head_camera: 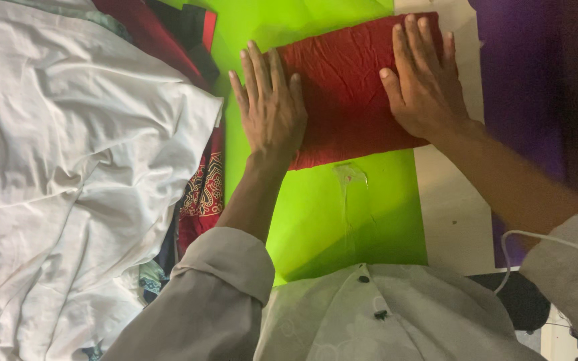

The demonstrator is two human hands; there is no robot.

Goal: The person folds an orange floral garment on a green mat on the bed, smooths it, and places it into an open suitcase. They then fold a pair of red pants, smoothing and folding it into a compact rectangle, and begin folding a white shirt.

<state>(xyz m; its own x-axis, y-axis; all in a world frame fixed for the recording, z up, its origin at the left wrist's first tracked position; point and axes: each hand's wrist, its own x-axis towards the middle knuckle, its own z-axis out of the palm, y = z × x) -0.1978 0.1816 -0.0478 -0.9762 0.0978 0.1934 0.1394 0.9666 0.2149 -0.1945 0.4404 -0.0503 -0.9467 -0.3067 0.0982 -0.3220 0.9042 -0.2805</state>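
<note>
Both hands are lying flat w/ fingers spread on the red cloth (349, 93), pinching nothing. Left hand (272, 107) is pressing its left edge, half on the green sheet (316, 220); right hand (423, 83) is covering the right end, prob. to be keeping the folds flat and stopping the stack springing open. Cloth is sitting folded into a rectangle on the green sheet, near its top, wrinkled, deep red, edges roughly squared. White pile (68, 167) is lying well to the left, patterned fabric (202, 190) peeking out between.
</note>
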